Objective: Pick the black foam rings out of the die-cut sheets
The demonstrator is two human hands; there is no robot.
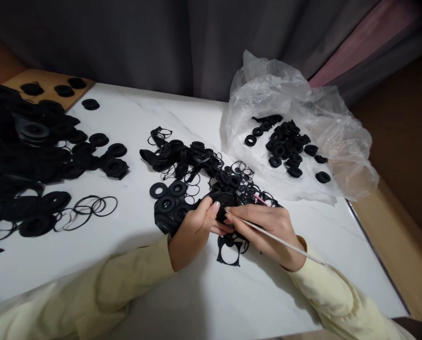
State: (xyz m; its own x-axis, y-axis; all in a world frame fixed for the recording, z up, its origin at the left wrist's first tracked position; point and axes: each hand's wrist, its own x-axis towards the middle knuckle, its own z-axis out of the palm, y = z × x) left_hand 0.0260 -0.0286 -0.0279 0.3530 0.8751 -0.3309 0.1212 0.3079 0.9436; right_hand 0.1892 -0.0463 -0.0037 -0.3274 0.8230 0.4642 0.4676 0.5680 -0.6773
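Two hands (191,236) (269,226), one stick (285,243), one sheet (166,212)

A table (232,293) is set before a curtain (161,42). On its left part a large heap of rubber parts (22,151) is spread. Behind the heap, at the far left corner, a cardboard sheet (47,80) is laid with 3 discs on it. Loose thin rings (93,206) are scattered just right of the heap's near end. A smaller pile (196,163) is found at the middle. At its near edge the left hand (193,231) and right hand (267,229) are placed side by side, touching, with a rubber piece (225,203) gripped in the left and a thin stick (278,241) held in the right. A plastic bag (303,94) is spread at the far right, with washers (287,144) lying in it.
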